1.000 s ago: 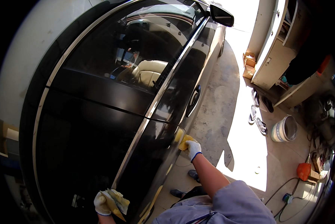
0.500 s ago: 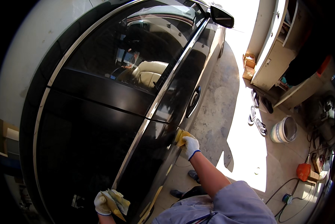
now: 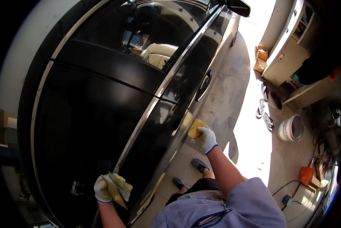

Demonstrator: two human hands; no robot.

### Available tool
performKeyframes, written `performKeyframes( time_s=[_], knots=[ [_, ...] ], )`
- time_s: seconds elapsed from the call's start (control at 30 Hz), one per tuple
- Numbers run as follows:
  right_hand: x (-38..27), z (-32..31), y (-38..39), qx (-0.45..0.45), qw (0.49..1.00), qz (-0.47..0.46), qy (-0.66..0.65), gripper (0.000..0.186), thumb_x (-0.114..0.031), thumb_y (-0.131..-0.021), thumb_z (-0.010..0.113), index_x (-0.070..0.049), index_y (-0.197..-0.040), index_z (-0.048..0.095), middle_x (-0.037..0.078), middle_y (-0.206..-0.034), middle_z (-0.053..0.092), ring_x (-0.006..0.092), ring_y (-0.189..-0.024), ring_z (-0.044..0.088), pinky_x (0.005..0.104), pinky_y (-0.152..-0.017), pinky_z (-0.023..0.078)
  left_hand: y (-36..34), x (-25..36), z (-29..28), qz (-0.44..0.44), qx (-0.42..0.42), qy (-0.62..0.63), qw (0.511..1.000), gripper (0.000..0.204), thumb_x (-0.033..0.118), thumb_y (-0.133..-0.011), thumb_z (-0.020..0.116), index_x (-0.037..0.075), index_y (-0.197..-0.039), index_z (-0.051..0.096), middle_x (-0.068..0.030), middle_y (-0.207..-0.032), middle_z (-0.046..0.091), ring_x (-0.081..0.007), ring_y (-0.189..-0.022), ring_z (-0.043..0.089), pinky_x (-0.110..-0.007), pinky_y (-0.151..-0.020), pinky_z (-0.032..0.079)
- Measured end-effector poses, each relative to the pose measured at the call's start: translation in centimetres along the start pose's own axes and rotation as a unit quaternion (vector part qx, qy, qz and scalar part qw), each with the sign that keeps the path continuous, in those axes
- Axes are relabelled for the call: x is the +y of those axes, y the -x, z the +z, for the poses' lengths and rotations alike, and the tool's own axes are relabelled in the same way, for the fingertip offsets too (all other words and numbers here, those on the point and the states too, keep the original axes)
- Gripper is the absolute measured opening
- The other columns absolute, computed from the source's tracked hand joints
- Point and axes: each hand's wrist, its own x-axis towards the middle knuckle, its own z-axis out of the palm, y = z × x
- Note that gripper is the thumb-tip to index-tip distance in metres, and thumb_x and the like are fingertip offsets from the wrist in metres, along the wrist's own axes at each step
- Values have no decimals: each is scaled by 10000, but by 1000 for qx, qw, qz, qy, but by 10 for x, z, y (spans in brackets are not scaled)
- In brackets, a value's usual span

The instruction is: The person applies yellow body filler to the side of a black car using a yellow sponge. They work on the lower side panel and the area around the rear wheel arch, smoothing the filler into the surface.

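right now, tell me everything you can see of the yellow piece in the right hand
The yellow piece looks small, flat and fairly thin, its colour uneven between lighter and deeper yellow; it might be plastic or rubber, but the picture does not settle that. The white-gloved right hand grips it and hides part of it. It is held up beside the dark car, over the floor; whether it touches the car is unclear.

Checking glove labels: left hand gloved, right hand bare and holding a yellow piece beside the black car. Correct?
One error: the right hand isn't bare; the head view shows it gloved too. The left hand is gloved, and the right holds a yellow piece beside the black car.
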Motion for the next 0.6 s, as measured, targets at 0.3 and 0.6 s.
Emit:
performKeyframes(
  time_s=[0.3,0.6],
  knots=[
    [14,-92,93,46,995,-60,68,438,-10,-938,566,13,-1375,537,164,-1259,629,343,-1132,650,545,-1002,544,22,-23,-12,116,13,-40,992,549,351,-888,723,-94,-1204,660,-235,-1080,736,-322,-900,765,-430,-779,652],
    [140,-33,310,-44,896,-190,399,351,20,-919,625,-6,-1266,667,105,-1188,687,209,-1074,676,352,-967,562,86,-121,4,147,228,-157,950,313,174,-1069,501,-47,-1260,613,-108,-1147,675,-172,-996,668,-317,-897,558]
  ],
)
